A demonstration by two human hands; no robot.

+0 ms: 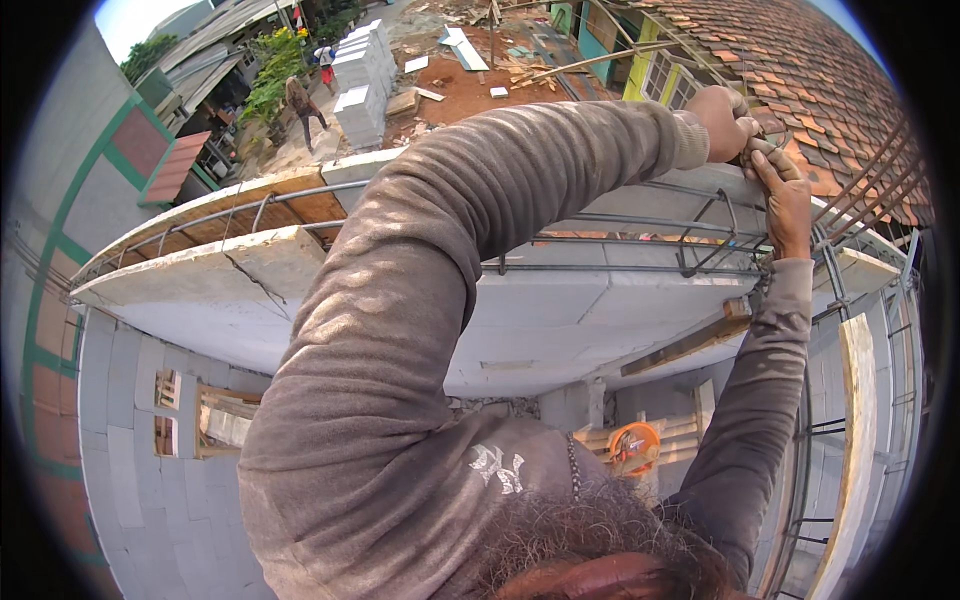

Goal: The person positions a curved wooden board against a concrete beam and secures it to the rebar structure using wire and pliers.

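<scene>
Both my hands meet at the upper right, above the corner of a steel rebar cage (pixel 622 240). My left hand (pixel 718 122) is closed in a fist, its arm reaching across from the left. Just below and right of it, my right hand (pixel 786 195) pinches with thumb and fingers. Something small and dark shows between the hands; its kind is too hidden to tell. The rebar cage, long bars with bent stirrups, runs along the top of the wall under my arms. Several rebar rods (pixel 868 185) slant up just right of my right hand.
A wooden board (pixel 850 450) stands along the right wall top. Below, an orange bucket (pixel 635 447) sits on wooden planks. Pale formwork panels (pixel 200 275) line the cage. Beyond are a tiled roof (pixel 800 80), stacked pale blocks (pixel 362 80) and two people on the ground.
</scene>
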